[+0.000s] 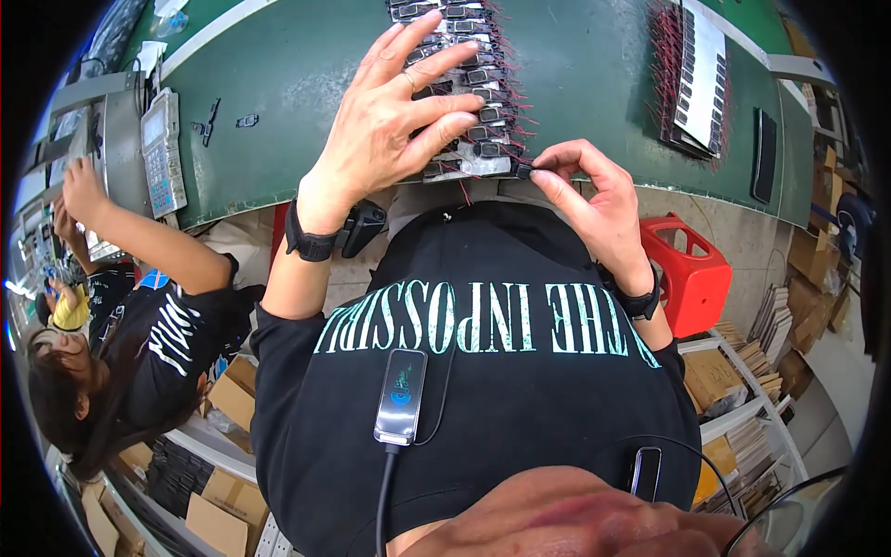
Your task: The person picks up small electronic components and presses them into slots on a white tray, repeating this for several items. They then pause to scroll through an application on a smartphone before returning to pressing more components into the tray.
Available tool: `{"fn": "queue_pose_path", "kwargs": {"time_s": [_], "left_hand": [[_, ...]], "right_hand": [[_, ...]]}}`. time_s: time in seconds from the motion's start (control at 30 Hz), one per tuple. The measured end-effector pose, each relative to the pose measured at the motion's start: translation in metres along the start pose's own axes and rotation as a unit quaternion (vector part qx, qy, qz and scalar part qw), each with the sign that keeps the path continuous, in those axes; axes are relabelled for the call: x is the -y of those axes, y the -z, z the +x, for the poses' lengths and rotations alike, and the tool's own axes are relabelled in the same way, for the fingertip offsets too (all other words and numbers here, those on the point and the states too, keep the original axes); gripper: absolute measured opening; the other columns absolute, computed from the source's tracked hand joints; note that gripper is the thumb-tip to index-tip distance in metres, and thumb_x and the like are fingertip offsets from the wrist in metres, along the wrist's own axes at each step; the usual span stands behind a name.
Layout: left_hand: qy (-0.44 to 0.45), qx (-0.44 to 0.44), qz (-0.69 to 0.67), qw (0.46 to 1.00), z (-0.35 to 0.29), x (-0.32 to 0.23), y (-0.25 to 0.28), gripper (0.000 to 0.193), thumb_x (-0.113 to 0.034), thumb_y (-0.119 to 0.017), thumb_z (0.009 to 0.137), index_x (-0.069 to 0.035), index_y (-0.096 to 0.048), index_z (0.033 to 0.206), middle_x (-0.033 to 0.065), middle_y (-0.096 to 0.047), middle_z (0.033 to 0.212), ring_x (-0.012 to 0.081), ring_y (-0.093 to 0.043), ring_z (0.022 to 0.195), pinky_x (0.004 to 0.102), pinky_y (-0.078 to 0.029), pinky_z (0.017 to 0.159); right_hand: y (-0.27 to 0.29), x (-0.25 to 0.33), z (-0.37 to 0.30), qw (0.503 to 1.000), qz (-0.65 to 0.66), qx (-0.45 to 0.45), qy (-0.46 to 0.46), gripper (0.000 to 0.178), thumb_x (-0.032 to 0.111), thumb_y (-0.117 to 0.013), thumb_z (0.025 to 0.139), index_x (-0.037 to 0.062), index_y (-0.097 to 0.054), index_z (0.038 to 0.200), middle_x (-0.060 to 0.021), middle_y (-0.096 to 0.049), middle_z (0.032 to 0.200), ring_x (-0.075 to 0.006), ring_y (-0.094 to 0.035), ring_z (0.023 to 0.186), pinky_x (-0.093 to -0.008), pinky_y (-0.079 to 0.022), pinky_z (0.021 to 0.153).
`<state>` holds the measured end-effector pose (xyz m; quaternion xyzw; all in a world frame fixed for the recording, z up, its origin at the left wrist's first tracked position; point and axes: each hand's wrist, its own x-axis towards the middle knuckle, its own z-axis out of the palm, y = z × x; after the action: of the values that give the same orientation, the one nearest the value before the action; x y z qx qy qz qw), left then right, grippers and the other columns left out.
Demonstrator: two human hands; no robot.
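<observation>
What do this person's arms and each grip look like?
No gloves! The left grip has a thin ring; the right grip shows none. A black band wraps each wrist, with a boxy black piece beside the left one. The black sleeves are short.

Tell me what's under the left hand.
Between and beside the left hand's fingers, rows of small black parts with red wires show on a pale sheet. Whatever lies directly beneath its palm and fingers is covered.
</observation>
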<state>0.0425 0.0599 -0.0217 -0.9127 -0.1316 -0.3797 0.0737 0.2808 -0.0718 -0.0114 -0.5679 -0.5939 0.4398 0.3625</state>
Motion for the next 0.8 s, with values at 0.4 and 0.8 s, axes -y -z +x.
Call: {"fn": "queue_pose_path", "kwargs": {"time_s": [0.4,0.8], "left_hand": [[0.188,0.160,-0.161,0.956,-0.011,-0.029,0.024,0.024,-0.026,-0.072,0.084,-0.017,-0.077,0.106,0.0054,-0.057,0.141,0.0354,-0.039,0.141,0.0543,-0.031,0.115],[0.170,0.145,-0.139,0.965,-0.018,-0.057,0.026,0.030,-0.027,-0.078,0.080,-0.010,-0.073,0.104,0.0046,-0.061,0.135,0.0304,-0.048,0.135,0.0503,-0.036,0.114]], "right_hand": [[-0.007,0.006,0.001,1.000,-0.003,0.010,-0.008,0.013,0.006,-0.072,0.088,0.0002,-0.067,0.098,-0.0011,-0.066,0.089,-0.0080,-0.060,0.081,-0.0233,-0.048,0.078],[-0.009,0.005,-0.002,1.000,-0.004,-0.004,0.000,0.012,0.005,-0.071,0.088,0.0000,-0.067,0.098,-0.0014,-0.066,0.090,-0.0083,-0.061,0.081,-0.0235,-0.048,0.079]]}}
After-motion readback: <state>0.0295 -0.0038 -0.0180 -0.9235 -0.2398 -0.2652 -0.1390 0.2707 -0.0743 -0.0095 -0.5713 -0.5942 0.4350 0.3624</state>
